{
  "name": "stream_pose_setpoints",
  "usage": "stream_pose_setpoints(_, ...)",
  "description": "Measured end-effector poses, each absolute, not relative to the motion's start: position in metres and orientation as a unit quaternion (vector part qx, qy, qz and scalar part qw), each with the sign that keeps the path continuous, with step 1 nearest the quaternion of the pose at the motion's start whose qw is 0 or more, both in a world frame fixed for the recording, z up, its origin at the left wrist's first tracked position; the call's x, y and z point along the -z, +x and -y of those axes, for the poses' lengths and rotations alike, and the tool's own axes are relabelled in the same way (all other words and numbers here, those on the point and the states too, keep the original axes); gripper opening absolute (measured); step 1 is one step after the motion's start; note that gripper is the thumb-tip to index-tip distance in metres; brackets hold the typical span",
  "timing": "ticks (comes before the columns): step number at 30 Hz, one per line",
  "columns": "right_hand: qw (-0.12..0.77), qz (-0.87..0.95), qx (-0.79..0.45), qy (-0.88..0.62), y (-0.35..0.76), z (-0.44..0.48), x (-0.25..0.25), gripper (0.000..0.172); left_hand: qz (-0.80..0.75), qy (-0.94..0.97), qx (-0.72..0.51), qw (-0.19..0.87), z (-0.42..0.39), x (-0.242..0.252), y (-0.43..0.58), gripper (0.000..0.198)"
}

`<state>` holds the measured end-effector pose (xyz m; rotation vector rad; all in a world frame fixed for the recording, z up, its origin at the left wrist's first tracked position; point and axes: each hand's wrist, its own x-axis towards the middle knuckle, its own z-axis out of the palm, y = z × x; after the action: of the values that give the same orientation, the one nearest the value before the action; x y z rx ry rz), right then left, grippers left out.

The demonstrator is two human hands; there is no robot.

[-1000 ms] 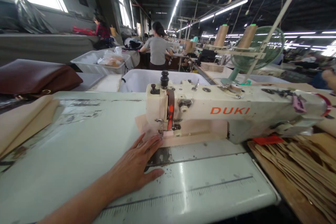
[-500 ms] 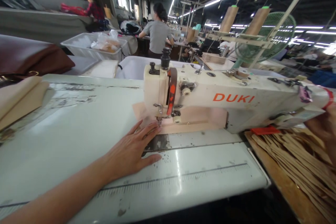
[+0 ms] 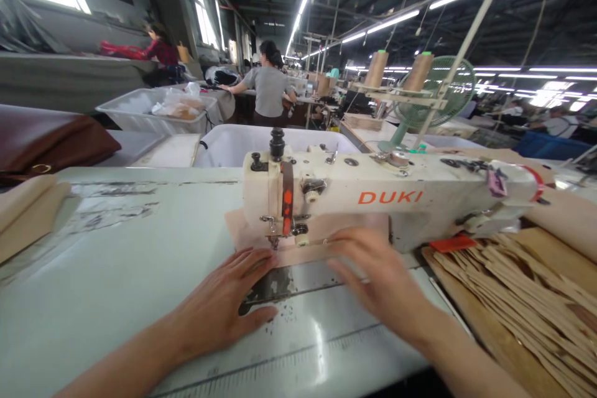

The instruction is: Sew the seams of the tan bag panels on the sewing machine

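A white sewing machine [image 3: 326,193] marked DUKI stands on a pale green table [image 3: 116,273] with a printed ruler scale. A thin beige piece [image 3: 303,254] lies under its needle and along its bed. My left hand [image 3: 224,295] rests flat just left of and in front of the needle, fingers spread, fingertips touching the piece. My right hand [image 3: 373,273], blurred by motion, is at the piece's right part, thumb and fingers apart around its front edge. Whether it grips the piece is unclear.
Beige strips [image 3: 522,298] lie on a brown board at the right, beside a red object [image 3: 451,244]. Folded beige material [image 3: 28,211] and a brown leather item [image 3: 56,140] are at the left. Behind stand white bins [image 3: 158,106], thread cones [image 3: 375,68], a fan and two people.
My right hand has come from the machine's right end to the beige piece. My left hand stays by the needle. The view has tilted up and shifted right.
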<state>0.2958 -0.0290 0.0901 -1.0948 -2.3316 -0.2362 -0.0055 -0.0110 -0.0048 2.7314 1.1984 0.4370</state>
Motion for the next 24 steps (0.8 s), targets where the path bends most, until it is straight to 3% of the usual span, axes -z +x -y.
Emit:
stream_pose_setpoints(6, 0.176, 0.92, -0.007, -0.35, 0.232, -0.022, -0.004, 0.026, -0.382, 0.908, -0.167, 0.039, 0.011, 0.008, -0.006, 0.07)
stream_pose_setpoints(24, 0.202, 0.906, 0.024, -0.371, 0.234, -0.031, 0.013, 0.029, -0.39, 0.906, -0.163, 0.008, 0.008, 0.01, -0.003, 0.073)
